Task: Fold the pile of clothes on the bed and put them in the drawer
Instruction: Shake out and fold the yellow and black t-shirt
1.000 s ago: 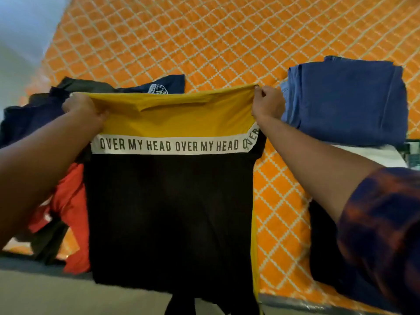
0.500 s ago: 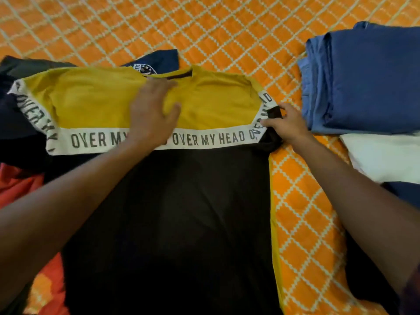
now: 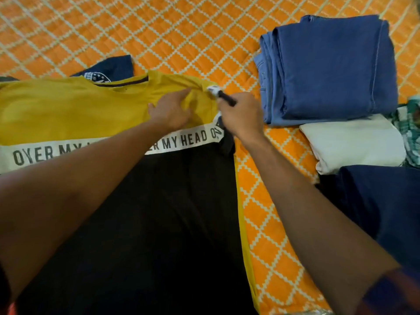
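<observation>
T-shirt (image 3: 68,110) lies flat on the bed (image 3: 181,30), just left of the folded jeans (image 3: 329,69). Collar points away from you, hem toward you, so the long axis runs near-to-far. Your left hand (image 3: 170,112) is spread flat, pressing the yellow shoulder area. Your right hand (image 3: 241,114) pinches the right sleeve (image 3: 218,92) at the cuff, fingers curled round it. Fabric looks light, soft and limp, so expect sag and wrinkles. Best grip, I'd say: seams (cuff, shoulder, hem corners), with a flat palm pinning the fold line.
</observation>
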Tool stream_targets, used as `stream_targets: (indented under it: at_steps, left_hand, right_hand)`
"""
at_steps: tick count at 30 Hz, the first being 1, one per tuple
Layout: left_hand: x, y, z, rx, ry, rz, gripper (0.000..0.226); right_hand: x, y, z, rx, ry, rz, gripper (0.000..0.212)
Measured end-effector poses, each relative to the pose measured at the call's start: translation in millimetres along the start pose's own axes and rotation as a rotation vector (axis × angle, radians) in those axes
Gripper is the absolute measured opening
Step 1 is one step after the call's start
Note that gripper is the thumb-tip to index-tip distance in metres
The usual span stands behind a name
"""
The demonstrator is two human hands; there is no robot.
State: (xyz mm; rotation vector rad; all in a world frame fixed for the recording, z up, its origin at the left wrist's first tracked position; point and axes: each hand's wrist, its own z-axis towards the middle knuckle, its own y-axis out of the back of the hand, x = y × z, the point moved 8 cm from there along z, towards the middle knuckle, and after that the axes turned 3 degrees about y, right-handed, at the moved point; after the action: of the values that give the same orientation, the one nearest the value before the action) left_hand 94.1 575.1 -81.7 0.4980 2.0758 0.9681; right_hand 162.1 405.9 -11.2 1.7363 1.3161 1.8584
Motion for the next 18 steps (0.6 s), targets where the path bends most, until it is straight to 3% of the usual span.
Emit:
stream_targets:
  at_steps: [2, 4, 7, 11, 15, 18]
  left_hand:
    - [11.1, 18.8, -2.3, -0.126, 0.092, -0.378, 0.054]
    - [25.2, 33.4, -17.0, -0.229, 0.135, -0.46, 0.051]
    - [43.2, 59.0, -50.5, -0.355, -0.009, -0.366, 0.037]
    - [87.3, 87.9, -110.8, -0.45, -0.236, -0.042, 0.024]
    - [173.6, 134.9, -167.2, -0.667, -0.08, -0.025, 0.022]
    - [234.4, 168.8, -212.5, -0.778, 0.111, -0.043, 0.022]
  right_hand:
    - [12.9, -46.1, -15.6, 0.291, -0.024, 0.133, 0.024]
    - [11.6, -74.3, -32.5, 0.397, -0.059, 0.219, 0.032]
    - [-6.1, -69.9, -36.6, 0.16, 0.082, -0.068, 0.038]
    - [-20.7, -85.9, -41.4, 0.282, 0.064, -0.217, 0.052]
    - [36.4, -89.6, -37.6, 0.253, 0.159, -0.179, 0.027]
    - [111.6, -131.7, -57.1, 0.453, 0.292, -0.107, 0.022]
